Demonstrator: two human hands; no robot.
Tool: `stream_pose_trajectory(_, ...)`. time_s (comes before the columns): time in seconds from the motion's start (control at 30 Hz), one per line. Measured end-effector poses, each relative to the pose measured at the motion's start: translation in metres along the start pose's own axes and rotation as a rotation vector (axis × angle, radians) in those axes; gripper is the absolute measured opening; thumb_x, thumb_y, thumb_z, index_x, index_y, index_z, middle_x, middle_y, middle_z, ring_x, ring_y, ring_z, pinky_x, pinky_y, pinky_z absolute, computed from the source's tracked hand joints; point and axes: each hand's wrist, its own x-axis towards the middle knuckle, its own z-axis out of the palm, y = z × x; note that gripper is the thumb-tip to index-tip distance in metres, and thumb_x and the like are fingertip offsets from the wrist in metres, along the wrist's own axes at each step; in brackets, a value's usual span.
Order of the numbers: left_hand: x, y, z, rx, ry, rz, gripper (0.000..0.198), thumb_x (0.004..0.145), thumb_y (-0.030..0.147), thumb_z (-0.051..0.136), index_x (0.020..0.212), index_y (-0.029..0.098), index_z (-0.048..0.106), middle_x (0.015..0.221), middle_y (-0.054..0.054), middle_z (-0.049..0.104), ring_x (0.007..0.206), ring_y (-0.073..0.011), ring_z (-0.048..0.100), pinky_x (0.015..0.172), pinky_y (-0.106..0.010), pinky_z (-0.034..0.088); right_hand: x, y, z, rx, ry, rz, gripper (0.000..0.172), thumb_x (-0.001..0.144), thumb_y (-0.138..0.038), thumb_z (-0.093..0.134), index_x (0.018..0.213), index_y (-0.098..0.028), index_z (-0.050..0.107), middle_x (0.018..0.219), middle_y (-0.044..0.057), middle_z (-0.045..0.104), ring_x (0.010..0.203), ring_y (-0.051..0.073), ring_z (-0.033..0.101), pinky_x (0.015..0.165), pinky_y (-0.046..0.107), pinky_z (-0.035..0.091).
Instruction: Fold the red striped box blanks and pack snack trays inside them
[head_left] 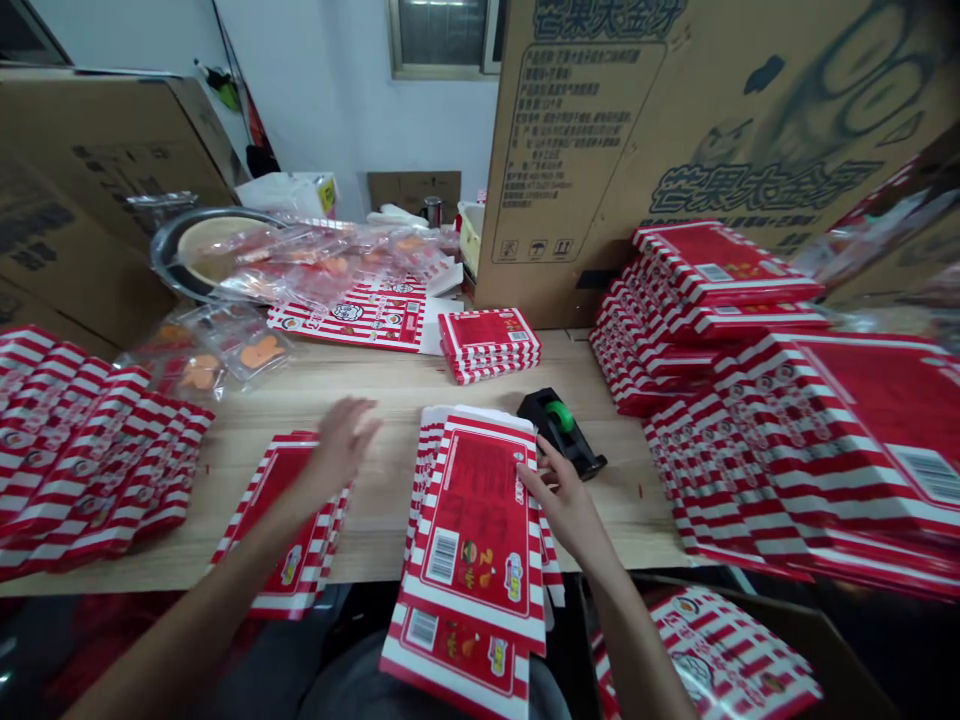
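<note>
My right hand (566, 505) grips the right edge of a tall stack of flat red-and-white striped cartons (476, 530), which runs from the wooden table (390, 375) over its front edge towards me. A green-reeled black tape dispenser (559, 430) stands just beyond those fingers. My left hand (341, 450) hangs with its fingers apart, just above and beyond a smaller striped carton stack (285, 525). It holds nothing.
Large striped carton piles (780, 450) fill the table's right side, and more (90, 460) lie at left. Clear plastic bags of orange pieces (232, 350) and a small carton stack (489, 345) sit further back. Tall cardboard sheets (712, 130) stand behind. An open box (712, 650) sits low at right.
</note>
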Motion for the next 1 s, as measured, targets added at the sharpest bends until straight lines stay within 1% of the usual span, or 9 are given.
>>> stream_pose_trajectory(0.13, -0.029, 0.068, 0.047, -0.375, -0.281, 0.038, 0.046, 0.084, 0.038, 0.046, 0.126, 0.019, 0.046, 0.143, -0.01, 0.034, 0.137, -0.0226, 0.013, 0.11, -0.04, 0.008, -0.007, -0.016, -0.008, -0.03, -0.072, -0.04, 0.058, 0.075, -0.043, 0.058, 0.127, -0.018, 0.047, 0.101, 0.008, 0.057, 0.079, 0.018, 0.055, 0.073, 0.035, 0.048)
stream_pose_trajectory(0.23, -0.048, 0.092, 0.045, -0.647, -0.243, -0.029, 0.053, 0.087, 0.036, 0.042, 0.137, 0.022, 0.028, 0.146, -0.007, 0.029, 0.134, -0.0193, 0.023, 0.109, -0.034, 0.02, -0.022, -0.032, -0.012, 0.143, -0.059, -0.043, 0.065, 0.079, -0.041, 0.056, 0.136, -0.02, 0.031, 0.108, 0.009, 0.057, 0.086, 0.019, 0.057, 0.076, 0.034, 0.048)
stream_pose_trajectory(0.33, -0.064, 0.094, 0.025, -0.702, -0.061, -0.055, 0.05, 0.087, 0.034, 0.043, 0.134, 0.026, 0.032, 0.14, -0.004, 0.038, 0.128, -0.0174, 0.035, 0.106, -0.029, 0.026, -0.041, -0.049, -0.012, 0.35, -0.092, -0.094, 0.064, 0.084, -0.037, 0.052, 0.138, -0.026, 0.021, 0.117, 0.008, 0.056, 0.098, 0.018, 0.057, 0.086, 0.033, 0.046)
stream_pose_trajectory(0.43, -0.077, 0.087, 0.009, -0.589, 0.022, -0.045, 0.036, 0.085, 0.032, 0.048, 0.12, 0.025, 0.048, 0.127, -0.003, 0.051, 0.12, -0.0183, 0.043, 0.101, -0.028, 0.031, -0.056, -0.058, -0.01, 0.453, -0.202, -0.094, 0.055, 0.084, -0.033, 0.054, 0.132, -0.029, 0.029, 0.116, 0.006, 0.058, 0.1, 0.018, 0.058, 0.087, 0.032, 0.045)
stream_pose_trajectory(0.57, -0.09, 0.083, 0.002, -0.46, -0.146, 0.006, 0.019, 0.087, 0.029, 0.042, 0.092, 0.021, 0.06, 0.093, -0.002, 0.063, 0.094, -0.0172, 0.055, 0.083, -0.024, 0.04, -0.067, -0.053, -0.008, 0.474, -0.276, -0.048, 0.034, 0.085, -0.034, 0.052, 0.117, -0.028, 0.043, 0.099, 0.003, 0.065, 0.087, 0.017, 0.062, 0.08, 0.03, 0.048)
stream_pose_trajectory(0.73, -0.09, 0.088, -0.001, -0.439, -0.277, 0.009, 0.03, 0.089, 0.035, 0.038, 0.071, 0.019, 0.055, 0.069, 0.001, 0.057, 0.069, -0.0142, 0.053, 0.065, -0.022, 0.04, -0.067, -0.049, -0.014, 0.371, -0.143, -0.158, 0.013, 0.084, -0.036, 0.051, 0.089, -0.023, 0.052, 0.076, 0.0, 0.058, 0.066, 0.014, 0.054, 0.061, 0.023, 0.046)
stream_pose_trajectory(0.8, -0.089, 0.092, -0.001, -0.478, -0.318, -0.033, 0.036, 0.088, 0.04, 0.04, 0.062, 0.018, 0.052, 0.062, 0.002, 0.054, 0.061, -0.0134, 0.05, 0.059, -0.022, 0.039, -0.066, -0.052, -0.018, 0.311, -0.102, -0.191, 0.019, 0.085, -0.037, 0.049, 0.075, -0.021, 0.051, 0.066, -0.002, 0.05, 0.058, 0.012, 0.047, 0.054, 0.021, 0.042)
stream_pose_trajectory(0.9, -0.089, 0.097, 0.003, -0.673, -0.29, -0.12, 0.031, 0.086, 0.043, 0.042, 0.076, 0.019, 0.06, 0.075, 0.001, 0.063, 0.07, -0.0149, 0.056, 0.065, -0.023, 0.042, -0.066, -0.056, -0.021, 0.266, -0.047, -0.216, 0.028, 0.085, -0.039, 0.047, 0.064, -0.021, 0.047, 0.059, -0.003, 0.043, 0.055, 0.012, 0.043, 0.052, 0.021, 0.04)
stream_pose_trajectory(1.0, -0.087, 0.102, 0.007, -1.062, -0.267, -0.273, 0.034, 0.086, 0.042, 0.042, 0.114, 0.027, 0.054, 0.108, 0.0, 0.064, 0.095, -0.0174, 0.059, 0.08, -0.026, 0.043, -0.067, -0.058, -0.019, 0.394, -0.027, -0.166, 0.015, 0.084, -0.038, 0.05, 0.086, -0.024, 0.055, 0.075, 0.0, 0.056, 0.069, 0.015, 0.054, 0.063, 0.025, 0.045)
